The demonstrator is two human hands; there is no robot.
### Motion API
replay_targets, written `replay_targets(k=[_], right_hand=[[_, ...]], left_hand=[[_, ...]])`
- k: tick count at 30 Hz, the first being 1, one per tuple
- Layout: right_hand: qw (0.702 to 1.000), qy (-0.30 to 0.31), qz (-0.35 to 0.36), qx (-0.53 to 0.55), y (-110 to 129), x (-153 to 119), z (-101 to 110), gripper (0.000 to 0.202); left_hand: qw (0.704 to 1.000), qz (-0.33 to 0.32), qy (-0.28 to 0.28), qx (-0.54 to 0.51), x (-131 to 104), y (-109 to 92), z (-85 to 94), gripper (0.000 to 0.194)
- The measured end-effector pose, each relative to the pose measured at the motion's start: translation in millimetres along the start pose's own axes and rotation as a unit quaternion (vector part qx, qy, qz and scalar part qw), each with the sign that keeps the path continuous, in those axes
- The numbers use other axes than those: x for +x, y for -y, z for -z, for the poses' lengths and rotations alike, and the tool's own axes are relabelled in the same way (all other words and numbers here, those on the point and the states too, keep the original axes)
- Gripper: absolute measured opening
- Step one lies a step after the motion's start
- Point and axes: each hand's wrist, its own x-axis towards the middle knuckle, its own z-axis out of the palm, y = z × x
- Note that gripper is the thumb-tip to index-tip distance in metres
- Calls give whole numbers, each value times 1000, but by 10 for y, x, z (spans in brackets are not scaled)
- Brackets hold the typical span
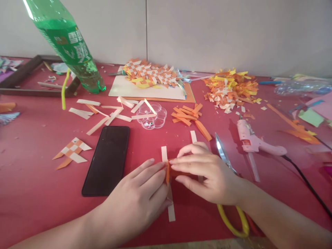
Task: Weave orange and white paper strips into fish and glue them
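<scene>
My left hand [140, 197] lies over a pale paper strip [171, 212], its fingertips pressed on an orange strip [167, 173] near the table's front. From the right, my right hand [210, 173] has its fingers on the same orange paper, fingertips close to those of my left hand. A second pale strip [193, 136] runs beneath my right hand. Open-bladed or not, the scissors [223, 152] lie partly under my right wrist, with a yellow handle showing. A woven orange and white paper fish [73, 150] rests at the left.
Beside my left hand lies a black phone [106, 160]. Behind are pale strips [88, 102], a clear flower-shaped tray [160, 117], orange strips [185, 116], woven fish [153, 72] and scraps [230, 88]. A green bottle [72, 48] stands back left; a pink glue gun [249, 138] lies right.
</scene>
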Motion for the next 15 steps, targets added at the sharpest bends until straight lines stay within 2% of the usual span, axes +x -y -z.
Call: replay_targets(k=[10, 15], right_hand=[[1000, -6, 22, 22, 2, 10, -18, 22], [1000, 13, 19, 20, 12, 14, -11, 22]], left_hand=[[1000, -16, -17, 19, 17, -1, 11, 19], [999, -23, -23, 34, 4, 1, 26, 16]])
